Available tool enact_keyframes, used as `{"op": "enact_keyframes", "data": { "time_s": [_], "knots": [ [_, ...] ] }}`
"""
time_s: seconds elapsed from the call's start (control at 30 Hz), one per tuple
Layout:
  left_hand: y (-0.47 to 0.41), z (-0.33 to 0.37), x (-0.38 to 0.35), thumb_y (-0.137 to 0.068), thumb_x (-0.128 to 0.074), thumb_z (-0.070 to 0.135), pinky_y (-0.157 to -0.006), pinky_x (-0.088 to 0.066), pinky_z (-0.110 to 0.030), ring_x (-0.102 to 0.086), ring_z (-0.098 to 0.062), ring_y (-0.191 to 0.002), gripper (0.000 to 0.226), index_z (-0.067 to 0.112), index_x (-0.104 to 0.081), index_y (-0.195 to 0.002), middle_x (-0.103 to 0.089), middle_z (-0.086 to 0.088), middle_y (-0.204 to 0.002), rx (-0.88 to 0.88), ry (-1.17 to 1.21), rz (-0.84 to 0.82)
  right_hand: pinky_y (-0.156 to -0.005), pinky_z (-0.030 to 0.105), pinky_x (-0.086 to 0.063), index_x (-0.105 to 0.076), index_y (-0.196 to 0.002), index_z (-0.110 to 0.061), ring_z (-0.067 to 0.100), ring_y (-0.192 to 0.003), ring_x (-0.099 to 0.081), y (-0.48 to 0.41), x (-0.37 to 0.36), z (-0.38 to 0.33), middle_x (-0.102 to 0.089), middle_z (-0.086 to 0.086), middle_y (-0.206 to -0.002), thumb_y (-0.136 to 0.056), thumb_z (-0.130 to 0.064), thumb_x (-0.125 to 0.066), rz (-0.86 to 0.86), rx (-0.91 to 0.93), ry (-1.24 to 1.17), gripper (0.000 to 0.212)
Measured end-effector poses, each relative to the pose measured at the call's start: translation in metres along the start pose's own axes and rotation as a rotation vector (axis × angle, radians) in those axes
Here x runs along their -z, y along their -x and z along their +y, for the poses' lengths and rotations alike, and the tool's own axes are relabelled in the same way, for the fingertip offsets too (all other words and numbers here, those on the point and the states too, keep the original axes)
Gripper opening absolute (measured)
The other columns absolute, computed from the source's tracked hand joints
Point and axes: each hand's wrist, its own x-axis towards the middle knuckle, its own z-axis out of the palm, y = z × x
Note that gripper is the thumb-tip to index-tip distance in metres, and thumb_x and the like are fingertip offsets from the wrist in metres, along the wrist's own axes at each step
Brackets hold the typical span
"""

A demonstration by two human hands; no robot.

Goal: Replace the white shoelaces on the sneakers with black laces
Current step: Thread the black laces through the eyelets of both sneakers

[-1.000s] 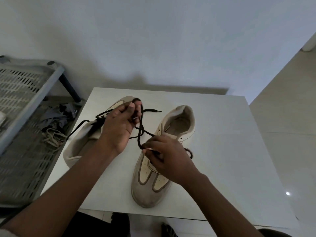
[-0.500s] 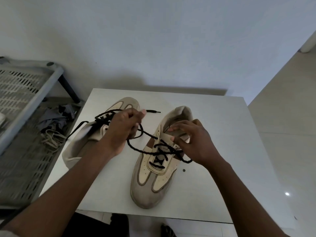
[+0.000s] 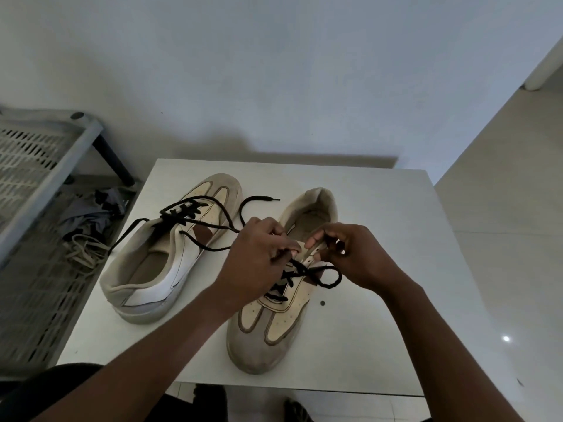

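Left hand (image 3: 259, 257) is moving in from the laced sneaker (image 3: 189, 260) toward the half-laced sneaker (image 3: 262, 345) on the table (image 3: 380, 208) | left hand and right hand (image 3: 359, 257) are each pinching its black lace (image 3: 330, 286) | lacing is reaching the upper eyelets, probably nearing the finish

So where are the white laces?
In the head view, the white laces lie in a heap on the grey mesh shelf left of the table, beside a crumpled grey cloth.

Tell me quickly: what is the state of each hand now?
Left hand: closed, pinching the black lace.
Right hand: closed, pinching the same lace.
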Motion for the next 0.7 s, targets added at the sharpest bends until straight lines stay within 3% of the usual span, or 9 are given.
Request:
{"op": "enact_keyframes", "data": {
  "time_s": [0.07, 0.23, 0.37, 0.53, 0.63, 0.7],
  "knots": [
    [-0.002, 0.000, -0.008, -0.073, -0.077, 0.003, -0.066, -0.033, -0.028, -0.043, -0.014, -0.079, 0.025, 0.020, -0.077, -0.091, -0.059, 0.003, -0.079, -0.079, -0.103, 0.038, -0.068, 0.009, -0.045, -0.070, -0.084, -0.026, -0.001, -0.078, -0.061, 0.001, -0.003, 0.003, -0.069, -0.016, -0.081, -0.079, 0.005, -0.072, 0.052, 0.016, -0.006, 0.032],
    [-0.011, 0.004, -0.010, -0.072, -0.080, 0.009, -0.064, -0.034, -0.029, -0.044, -0.012, -0.074, 0.019, 0.024, -0.079, -0.083, -0.073, 0.003, -0.078, -0.009, -0.066, 0.021, -0.070, 0.022, -0.053, -0.065, -0.079, -0.036, 0.011, -0.076, -0.062, 0.002, -0.008, 0.008, -0.068, -0.014, -0.080, -0.079, 0.009, -0.069, 0.128, 0.019, -0.058, 0.045],
    [-0.015, 0.010, -0.002, -0.078, -0.077, 0.016, -0.078, -0.041, -0.031, -0.047, -0.010, -0.073, 0.014, 0.026, -0.079, -0.088, -0.055, 0.012, -0.067, 0.113, -0.036, -0.039, -0.075, 0.042, -0.055, -0.068, -0.080, -0.034, 0.025, -0.078, -0.063, 0.000, -0.010, 0.009, -0.069, -0.012, -0.082, -0.079, 0.008, -0.069, 0.137, 0.019, -0.093, 0.043],
    [-0.017, 0.007, -0.010, -0.082, -0.072, 0.025, -0.080, -0.033, -0.031, -0.045, -0.010, -0.079, 0.013, 0.032, -0.077, -0.092, -0.072, 0.007, -0.086, 0.105, -0.113, -0.084, -0.076, 0.042, -0.055, -0.068, -0.080, -0.033, 0.023, -0.079, -0.065, 0.001, -0.012, 0.007, -0.070, -0.010, -0.081, -0.079, 0.009, -0.069, 0.140, -0.002, -0.125, 0.042],
    [-0.018, 0.002, -0.016, -0.082, -0.073, 0.023, -0.075, -0.034, -0.031, -0.039, -0.006, -0.074, 0.011, 0.029, -0.077, -0.089, -0.070, 0.010, -0.081, 0.090, -0.065, -0.094, -0.076, 0.041, -0.055, -0.067, -0.082, -0.028, 0.020, -0.079, -0.066, 0.001, -0.011, 0.009, -0.070, -0.010, -0.080, -0.079, 0.007, -0.070, 0.155, -0.002, -0.130, 0.036],
    [-0.019, 0.001, -0.016, -0.079, -0.075, 0.018, -0.072, -0.033, -0.021, -0.042, 0.000, -0.070, 0.011, 0.026, -0.078, -0.086, -0.069, 0.012, -0.079, 0.105, 0.021, -0.112, -0.075, 0.037, -0.055, -0.067, -0.083, -0.024, 0.019, -0.078, -0.066, 0.001, -0.012, 0.009, -0.069, -0.010, -0.078, -0.078, 0.006, -0.070, 0.167, -0.017, -0.154, 0.031]
  ]
}}
